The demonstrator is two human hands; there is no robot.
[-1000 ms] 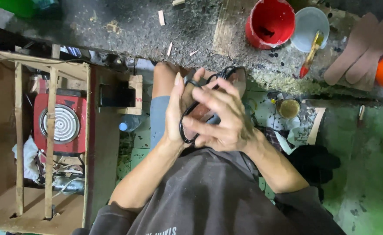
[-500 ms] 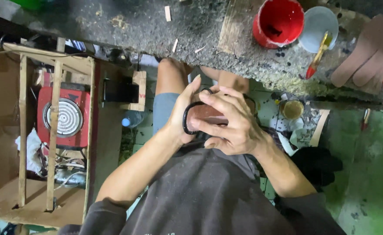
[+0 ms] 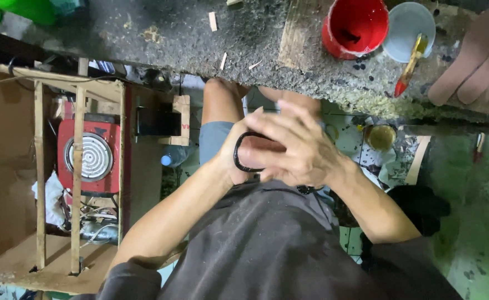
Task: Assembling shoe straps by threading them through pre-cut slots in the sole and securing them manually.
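My left hand and my right hand are pressed together over my lap, just below the edge of the workbench. Between them is a pinkish-brown flat piece with a black rubber loop around its left end. The left hand cups the piece from underneath. The right hand's fingers lie spread across its top and hide most of it.
On the rough bench stand a red bucket, a grey bowl with a brush, and several pinkish sole-shaped pieces. A wooden frame with a red hotplate is at the left. A small jar and a bottle sit on the floor.
The black loop, stretched wide over my fingers a second ago, now sits tight around the piece's left end. Both hands stayed together over my lap, the right fingers now flatter on top.
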